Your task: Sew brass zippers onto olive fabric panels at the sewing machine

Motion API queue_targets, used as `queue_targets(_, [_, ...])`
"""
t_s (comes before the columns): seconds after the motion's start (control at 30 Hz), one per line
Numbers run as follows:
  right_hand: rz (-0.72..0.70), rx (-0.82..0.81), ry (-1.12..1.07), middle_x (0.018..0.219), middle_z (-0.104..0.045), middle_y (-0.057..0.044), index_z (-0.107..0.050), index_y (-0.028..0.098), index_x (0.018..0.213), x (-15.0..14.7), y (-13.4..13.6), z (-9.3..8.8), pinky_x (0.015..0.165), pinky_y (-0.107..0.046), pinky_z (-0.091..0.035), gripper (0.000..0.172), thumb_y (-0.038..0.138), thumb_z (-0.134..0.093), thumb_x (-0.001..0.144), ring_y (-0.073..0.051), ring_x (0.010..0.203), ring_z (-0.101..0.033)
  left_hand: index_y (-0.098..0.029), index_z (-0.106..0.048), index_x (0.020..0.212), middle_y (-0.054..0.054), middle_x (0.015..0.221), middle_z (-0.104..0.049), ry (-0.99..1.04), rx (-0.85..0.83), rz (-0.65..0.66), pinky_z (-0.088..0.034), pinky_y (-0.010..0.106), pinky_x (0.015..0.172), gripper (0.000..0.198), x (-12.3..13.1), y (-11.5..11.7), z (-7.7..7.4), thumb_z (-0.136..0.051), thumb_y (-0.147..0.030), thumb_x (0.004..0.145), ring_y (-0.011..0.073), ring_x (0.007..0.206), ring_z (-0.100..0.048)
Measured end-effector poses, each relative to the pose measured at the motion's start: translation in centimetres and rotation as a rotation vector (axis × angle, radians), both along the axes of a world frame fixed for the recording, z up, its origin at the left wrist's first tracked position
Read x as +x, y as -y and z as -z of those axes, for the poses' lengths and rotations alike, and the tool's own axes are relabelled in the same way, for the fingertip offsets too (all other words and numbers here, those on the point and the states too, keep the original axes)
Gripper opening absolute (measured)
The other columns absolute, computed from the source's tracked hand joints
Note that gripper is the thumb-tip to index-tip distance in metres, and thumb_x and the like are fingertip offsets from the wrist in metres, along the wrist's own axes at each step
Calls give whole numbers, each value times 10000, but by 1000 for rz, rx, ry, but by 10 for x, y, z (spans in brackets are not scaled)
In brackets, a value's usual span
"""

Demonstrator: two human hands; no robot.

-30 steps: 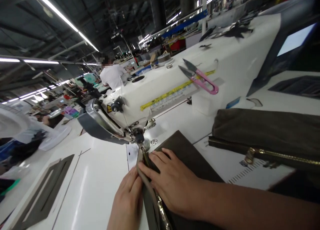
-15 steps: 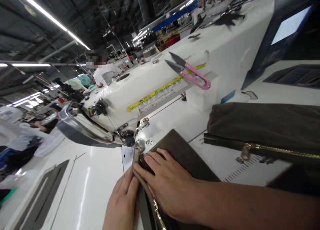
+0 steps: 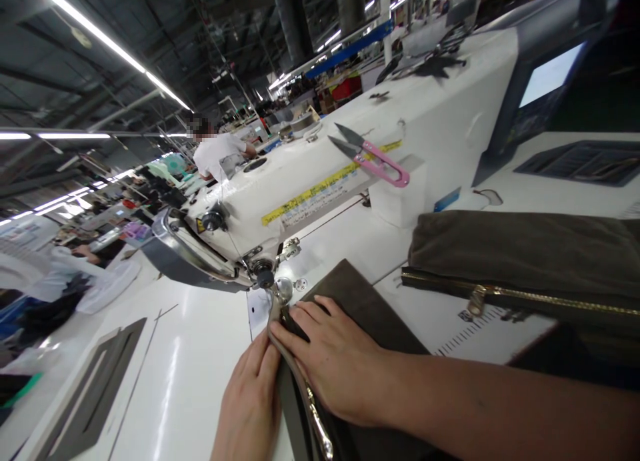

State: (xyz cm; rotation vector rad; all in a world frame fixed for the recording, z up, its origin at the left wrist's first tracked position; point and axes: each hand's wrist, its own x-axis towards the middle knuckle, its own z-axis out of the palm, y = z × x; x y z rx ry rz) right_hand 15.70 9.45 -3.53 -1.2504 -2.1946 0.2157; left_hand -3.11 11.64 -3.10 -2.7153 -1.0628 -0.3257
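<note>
A dark olive fabric piece with a gold zipper lies under the needle area of a white sewing machine. My right hand presses on the fabric beside the raised zipper edge, its index finger and thumb side against that edge. On the other side of the edge, my left hand grips the fabric with its fingers close together; its thumb is hidden. Both hands are just in front of the presser foot. Pink-handled thread snips rest on the machine arm.
Another olive piece with a gold zipper lies at the right, near a printed ruler. Flat grey-olive strips lie at the left. A person in white sits beyond the machine. A lit screen is at the upper right.
The camera view has shifted slightly. Both hands stay on the fabric near the presser foot, with little visible movement relative to the machine.
</note>
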Motion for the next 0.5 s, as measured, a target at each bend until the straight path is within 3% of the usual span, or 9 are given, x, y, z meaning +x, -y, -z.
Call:
queue_targets(0.27, [1, 8, -7, 1195, -501, -154, -383, 148, 1297, 1, 1, 0, 961, -509, -287, 431, 283, -365, 888, -284, 1134, -403, -185, -298, 1343, 119, 1318, -452, -34, 59, 8, -477, 378, 919, 601, -4, -2, 5, -351, -55, 759, 245, 1137, -506])
queue_targets(0.5, [13, 13, -16, 1197, -515, -150, -404, 140, 1286, 0, 0, -1, 965, -499, -301, 418, 274, -364, 892, -273, 1142, -409, -149, -412, 1266, 134, 1282, -487, -25, 82, 19, -489, 379, 900, 477, 1, -1, 1, -339, -100, 797, 245, 1118, -521])
